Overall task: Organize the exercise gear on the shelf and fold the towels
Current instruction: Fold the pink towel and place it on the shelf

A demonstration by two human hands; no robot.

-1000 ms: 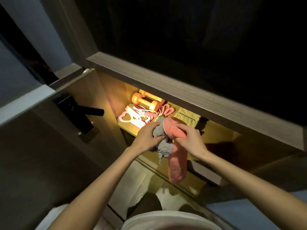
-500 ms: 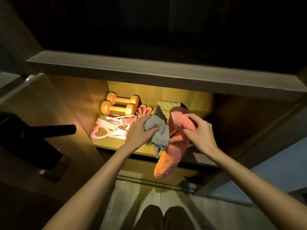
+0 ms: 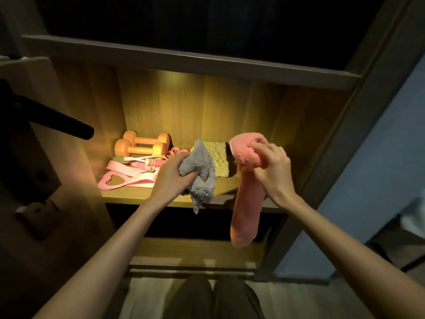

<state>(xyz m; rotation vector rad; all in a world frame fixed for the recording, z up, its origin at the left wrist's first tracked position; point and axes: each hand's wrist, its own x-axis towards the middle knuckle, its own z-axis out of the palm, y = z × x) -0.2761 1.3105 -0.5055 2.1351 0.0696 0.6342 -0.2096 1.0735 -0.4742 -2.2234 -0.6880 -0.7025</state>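
My left hand [image 3: 173, 174] grips a crumpled grey towel [image 3: 202, 171] just above the front of the lit wooden shelf [image 3: 128, 196]. My right hand [image 3: 272, 168] grips the top of a pink towel [image 3: 247, 203], which hangs down past the shelf's front edge. Behind and between the two towels lies a folded yellow towel [image 3: 219, 158] on the shelf. Two orange dumbbells [image 3: 142, 145] sit at the back left. In front of them lies a tangle of pink resistance bands and a skipping rope [image 3: 131, 172].
A dark door handle [image 3: 62, 125] juts in from the left at shelf height. The shelf board above [image 3: 184, 63] overhangs the compartment. A lower compartment [image 3: 197, 252] and pale floor lie below, with my legs [image 3: 213, 298] at the bottom. A blue wall [image 3: 368, 180] stands at right.
My hands have drawn apart, separating the grey towel from the pink one. The pink towel has moved right and up. The camera has moved closer to the shelf.
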